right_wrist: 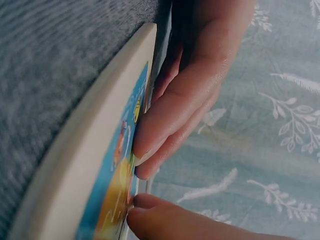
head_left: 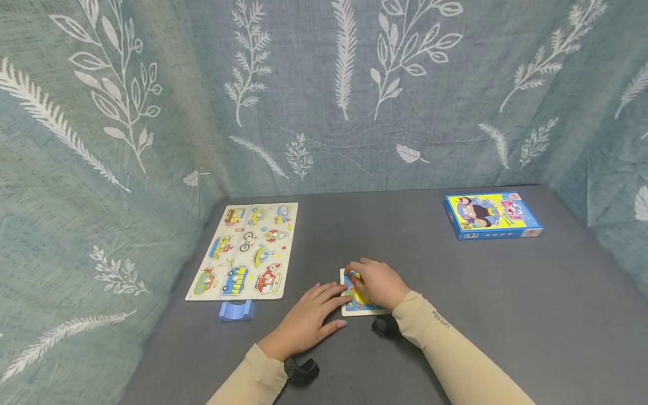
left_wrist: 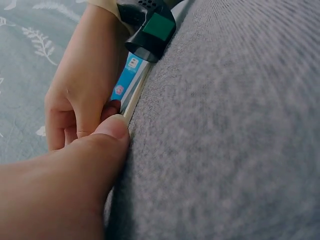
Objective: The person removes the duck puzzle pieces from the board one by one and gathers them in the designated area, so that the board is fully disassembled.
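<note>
A small jigsaw board with a cream frame and a blue and yellow picture lies flat between the hands. My left hand reaches over its left side, fingers extended and fingertips on the picture. Its thumb lies along the near edge in the left wrist view. My right hand bends over the board from the right, covering much of the picture. In the right wrist view, that hand's thumb and finger tips meet close together at the picture's surface; I cannot tell whether they pinch a piece.
A larger knobbed puzzle board with vehicle pictures lies at the left. Just in front of it is a blue block with a curved hollow. A blue and yellow box lies at the back right, before a leaf-patterned cloth.
</note>
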A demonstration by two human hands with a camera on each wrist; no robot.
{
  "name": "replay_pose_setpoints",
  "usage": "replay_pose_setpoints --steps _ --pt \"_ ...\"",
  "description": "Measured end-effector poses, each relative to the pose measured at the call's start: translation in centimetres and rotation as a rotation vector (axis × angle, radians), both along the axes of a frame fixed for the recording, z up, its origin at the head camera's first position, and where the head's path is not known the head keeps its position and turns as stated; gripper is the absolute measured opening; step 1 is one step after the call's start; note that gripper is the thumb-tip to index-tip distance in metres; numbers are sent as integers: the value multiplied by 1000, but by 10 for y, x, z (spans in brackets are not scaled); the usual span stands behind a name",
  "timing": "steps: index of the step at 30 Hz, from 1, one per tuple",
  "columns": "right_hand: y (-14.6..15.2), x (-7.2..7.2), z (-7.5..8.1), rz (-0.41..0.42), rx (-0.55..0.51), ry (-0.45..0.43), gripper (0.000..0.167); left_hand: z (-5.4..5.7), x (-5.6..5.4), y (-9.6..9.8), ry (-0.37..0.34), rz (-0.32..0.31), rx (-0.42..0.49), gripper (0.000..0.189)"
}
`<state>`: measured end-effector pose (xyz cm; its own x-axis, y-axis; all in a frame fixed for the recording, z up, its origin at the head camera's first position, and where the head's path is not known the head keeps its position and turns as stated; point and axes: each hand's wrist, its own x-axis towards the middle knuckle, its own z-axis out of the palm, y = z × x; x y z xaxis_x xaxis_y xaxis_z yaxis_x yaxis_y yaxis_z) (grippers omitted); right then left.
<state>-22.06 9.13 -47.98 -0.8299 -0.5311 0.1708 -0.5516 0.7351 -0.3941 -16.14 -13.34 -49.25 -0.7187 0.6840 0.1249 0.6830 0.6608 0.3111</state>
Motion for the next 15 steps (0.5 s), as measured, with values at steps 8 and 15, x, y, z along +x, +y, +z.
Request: replay_pose_setpoints --steps 8,15 --pt "0 0 1 41 45 24 20 0 0 2 26 15 -17 54" --pt "-2 2 0 16 48 69 16 -1 3 7 92 23 -62 55"
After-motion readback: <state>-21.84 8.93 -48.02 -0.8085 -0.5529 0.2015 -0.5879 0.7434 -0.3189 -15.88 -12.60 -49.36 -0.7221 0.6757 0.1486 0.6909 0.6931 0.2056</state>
